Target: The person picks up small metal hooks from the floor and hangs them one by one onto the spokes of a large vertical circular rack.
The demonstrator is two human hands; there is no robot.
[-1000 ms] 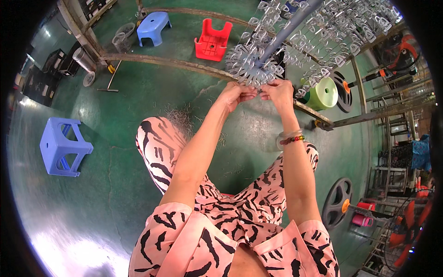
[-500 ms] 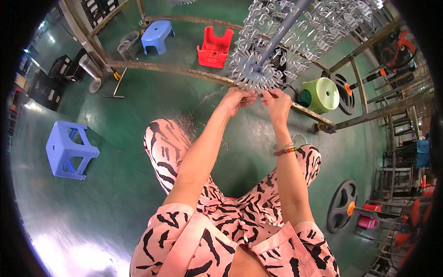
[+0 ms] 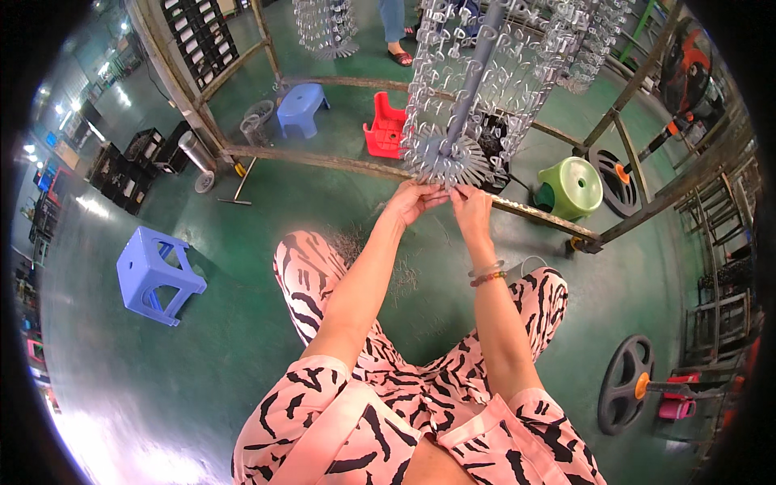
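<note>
We've got both hands up at the lower end of a hanging rack, a grey pole [image 3: 469, 89] with loads of silvery metal hooks [image 3: 432, 77] strung in columns around it. At the bottom of the pole sits a round spiky disc [image 3: 444, 166], prongs fanning out all the way round, and that's where we're busy.

Our left hand [image 3: 414, 201] comes in from the left with its fingers curled toward the thumb, right by the near rim of the disc. Our right hand [image 3: 471, 212] is just beside it, fingers bent and tips bunched at the same edge. Whatever might be pinched in there is too small to make out, so we can't tell if either hand has hold of a prong or something loose. There's a beaded bracelet [image 3: 487, 278] on our right wrist.

A worn metal rail [image 3: 323, 162] runs past behind our hands. Beyond it we've got a red stool [image 3: 386, 139] to the left of the disc, a light blue stool [image 3: 302, 111] further left and a green stool [image 3: 581, 186] off to the right. On our side, a violet-blue stool [image 3: 145, 271] is well off to the left, and thin wiry scraps [image 3: 404, 279] litter the green floor [image 3: 242, 347] near our knees.
</note>
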